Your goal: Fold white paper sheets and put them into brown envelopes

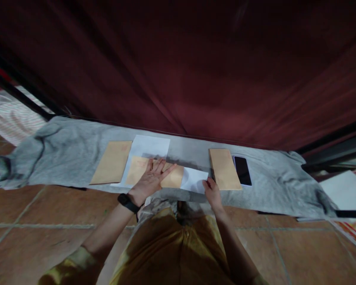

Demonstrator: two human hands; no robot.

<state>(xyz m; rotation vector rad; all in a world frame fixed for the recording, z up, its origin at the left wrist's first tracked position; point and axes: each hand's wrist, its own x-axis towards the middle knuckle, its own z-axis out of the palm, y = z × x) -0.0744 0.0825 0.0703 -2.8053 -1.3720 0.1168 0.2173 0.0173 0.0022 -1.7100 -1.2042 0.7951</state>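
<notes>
Together on one slim brown-paper envelope (175, 178): left hand (153, 178) spread, right hand (213, 192) pinching

Fingers fanned wide and gripping nothing, the left hand lies across the slim envelope, a black band (128, 202) round its wrist. The right hand has thumb and fingers pinched on the right edge of a white rectangular paper (194, 180), which juts from that envelope's right end; whether it runs inside or underneath, I cannot tell. The envelope rests on a table draped in rumpled grey cloth (77, 146), its left part over a larger white sheet (150, 146). Left of the sheet lies a flat brown envelope (112, 163); near the right hand lies another brown envelope (224, 169), just beside a black-screened phone (242, 171). Both envelopes' contents are hidden.
</notes>
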